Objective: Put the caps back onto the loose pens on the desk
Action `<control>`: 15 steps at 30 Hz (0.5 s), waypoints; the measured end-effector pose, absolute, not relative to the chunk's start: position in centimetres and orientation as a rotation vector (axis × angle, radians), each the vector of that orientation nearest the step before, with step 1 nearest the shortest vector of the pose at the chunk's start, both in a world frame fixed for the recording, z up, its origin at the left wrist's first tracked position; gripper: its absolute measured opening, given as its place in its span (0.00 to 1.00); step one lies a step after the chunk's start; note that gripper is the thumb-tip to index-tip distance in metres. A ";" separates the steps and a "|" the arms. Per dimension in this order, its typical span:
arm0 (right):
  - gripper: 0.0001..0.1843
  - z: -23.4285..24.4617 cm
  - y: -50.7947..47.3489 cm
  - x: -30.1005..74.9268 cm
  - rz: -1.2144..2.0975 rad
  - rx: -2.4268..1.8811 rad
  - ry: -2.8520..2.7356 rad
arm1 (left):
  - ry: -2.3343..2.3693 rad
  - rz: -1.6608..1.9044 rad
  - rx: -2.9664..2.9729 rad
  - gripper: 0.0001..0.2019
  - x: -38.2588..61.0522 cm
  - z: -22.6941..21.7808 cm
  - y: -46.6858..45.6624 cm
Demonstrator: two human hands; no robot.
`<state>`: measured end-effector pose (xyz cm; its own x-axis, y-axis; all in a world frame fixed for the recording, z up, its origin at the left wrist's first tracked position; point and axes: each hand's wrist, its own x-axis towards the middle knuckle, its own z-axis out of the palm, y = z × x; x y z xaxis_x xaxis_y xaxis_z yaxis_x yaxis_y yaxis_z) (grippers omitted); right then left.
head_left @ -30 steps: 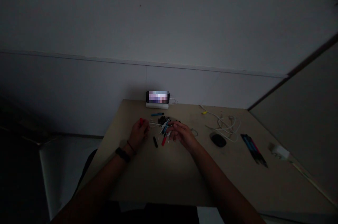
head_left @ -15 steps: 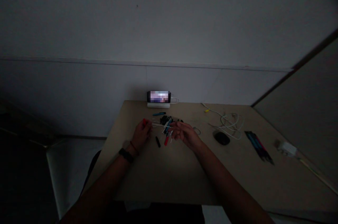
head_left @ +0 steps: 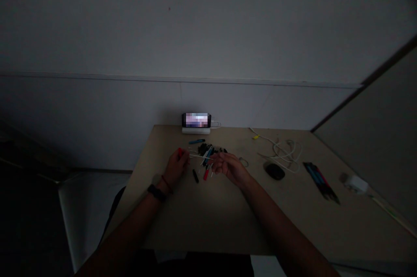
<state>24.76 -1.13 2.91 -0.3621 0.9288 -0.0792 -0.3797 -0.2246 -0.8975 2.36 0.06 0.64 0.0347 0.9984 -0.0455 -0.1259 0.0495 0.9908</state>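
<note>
The room is dim. My left hand (head_left: 177,165) is closed around a small red part (head_left: 179,152) and a thin white rod (head_left: 199,155) that runs to the right. My right hand (head_left: 228,166) has its fingers curled near the rod's other end; what it holds is too dark to make out. Between the hands lies a pile of pen parts (head_left: 206,155): black, blue, red and white pieces. A black piece (head_left: 195,175) and a red piece (head_left: 206,174) lie just below. All of it rests on a beige table (head_left: 202,216).
A lit phone (head_left: 196,120) leans on a white block at the table's far edge. A blue pen (head_left: 196,141) lies behind the pile. To the right are a black mouse (head_left: 274,171), white cables (head_left: 283,151), a bundle of pens (head_left: 321,181) and a white charger (head_left: 356,184).
The view has shifted slightly. Both hands have stayed over the pile, drawing a little closer around the white rod.
</note>
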 end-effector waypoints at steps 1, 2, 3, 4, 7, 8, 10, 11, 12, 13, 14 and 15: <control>0.20 2.9 -1.1 24.8 1.750 -0.804 -1.028 | 1.112 1.210 1.102 0.19 2.4 0.6 0.1; 0.20 2.9 -1.1 24.8 1.752 -0.801 -1.027 | 1.112 1.211 1.108 0.19 2.4 0.7 0.1; 0.19 2.9 -1.1 24.8 1.753 -0.798 -1.027 | 1.112 1.210 1.112 0.19 2.4 0.7 0.0; 0.20 2.9 -1.1 24.8 1.755 -0.794 -1.028 | 1.113 1.206 1.115 0.19 2.4 0.8 0.0; 0.20 2.7 -0.9 24.8 1.760 -0.778 -1.029 | 1.126 1.200 1.109 0.20 2.4 0.9 -0.1; 0.20 2.6 -0.9 24.8 1.762 -0.774 -1.025 | 1.132 1.200 1.108 0.20 2.4 1.0 -0.1; 0.20 2.5 -0.8 24.9 1.769 -0.767 -1.013 | 1.138 1.204 1.106 0.21 2.4 0.9 -0.1; 0.19 2.4 -0.8 24.9 1.773 -0.762 -1.008 | 1.138 1.205 1.104 0.21 2.4 0.9 -0.1; 0.19 2.4 -0.7 24.9 1.778 -0.758 -1.004 | 1.135 1.203 1.106 0.21 2.4 0.8 -0.1; 0.19 2.4 -0.7 24.9 1.783 -0.755 -1.002 | 1.133 1.201 1.108 0.21 2.4 0.7 0.0; 0.19 2.4 -0.7 25.0 1.785 -0.752 -0.998 | 1.131 1.201 1.111 0.21 2.4 0.6 0.0; 0.19 2.4 -0.8 25.0 1.786 -0.751 -0.996 | 1.126 1.200 1.117 0.21 2.4 0.6 0.0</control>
<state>24.97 -0.76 2.43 -0.3846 0.9205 -0.0686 -0.4258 -0.2429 -0.8716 2.37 0.02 0.59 0.0371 0.9985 -0.0410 -0.1045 0.0447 0.9935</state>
